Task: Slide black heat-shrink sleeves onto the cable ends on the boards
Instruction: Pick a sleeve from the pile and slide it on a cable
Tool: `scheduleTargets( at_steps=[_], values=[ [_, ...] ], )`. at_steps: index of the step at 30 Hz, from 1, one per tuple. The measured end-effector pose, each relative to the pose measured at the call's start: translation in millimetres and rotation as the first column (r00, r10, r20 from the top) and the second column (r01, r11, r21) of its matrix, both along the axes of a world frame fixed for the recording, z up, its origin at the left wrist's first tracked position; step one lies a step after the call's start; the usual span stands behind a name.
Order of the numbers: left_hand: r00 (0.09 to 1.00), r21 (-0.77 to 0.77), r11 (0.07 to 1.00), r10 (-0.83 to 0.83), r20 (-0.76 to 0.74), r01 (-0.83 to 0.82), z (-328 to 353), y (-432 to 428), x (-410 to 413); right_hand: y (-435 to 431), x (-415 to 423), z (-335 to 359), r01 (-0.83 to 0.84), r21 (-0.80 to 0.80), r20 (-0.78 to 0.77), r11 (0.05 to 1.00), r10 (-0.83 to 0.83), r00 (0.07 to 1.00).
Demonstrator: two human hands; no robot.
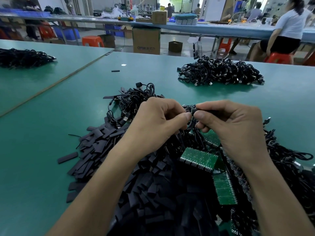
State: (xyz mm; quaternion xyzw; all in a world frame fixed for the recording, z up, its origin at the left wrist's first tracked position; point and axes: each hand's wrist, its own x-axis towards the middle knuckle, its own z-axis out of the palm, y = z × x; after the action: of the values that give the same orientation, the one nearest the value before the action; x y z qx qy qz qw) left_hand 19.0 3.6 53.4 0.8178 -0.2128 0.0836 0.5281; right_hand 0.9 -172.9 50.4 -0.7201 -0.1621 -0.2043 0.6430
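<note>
As the left hand point(158, 123) pinches a cable point(192, 127) and the right hand point(230, 126) pinches a sleeve point(194, 110), held just above the boards point(198, 158), threading looks underway; next, the tip must enter the sleeve squarely.

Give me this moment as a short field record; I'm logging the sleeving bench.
left hand: pinches a black cable, thumb tip meeting the right thumb
right hand: pinches a black sleeve between thumb and forefinger
sleeve pile: loose, left of and below the hands
green boards: below the right hand, among cables
cable heap: far right on the table
</note>
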Motion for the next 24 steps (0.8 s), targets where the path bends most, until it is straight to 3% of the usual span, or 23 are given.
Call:
scheduleTargets(
  at_steps=[6,13,24],
  values=[
    [0.996,-0.017,0.998,-0.058,-0.066,0.057,-1.5,-2.3,0.2,4.6,0.3,-1.2,0.120,0.009,0.020,0.993,-0.120,0.993],
    [1.000,-0.048,0.999,0.000,-0.002,0.000,-1.7,-10.1,-4.0,16.7,4.4,-8.5,0.264,0.120,0.097,0.957,-0.276,0.956],
    [0.999,-0.110,0.994,0.022,0.038,-0.018,-5.7,-15.8,-3.8,22.8,-0.7,-7.2,0.172,0.124,0.079,0.977,-0.182,0.980]
  ],
)
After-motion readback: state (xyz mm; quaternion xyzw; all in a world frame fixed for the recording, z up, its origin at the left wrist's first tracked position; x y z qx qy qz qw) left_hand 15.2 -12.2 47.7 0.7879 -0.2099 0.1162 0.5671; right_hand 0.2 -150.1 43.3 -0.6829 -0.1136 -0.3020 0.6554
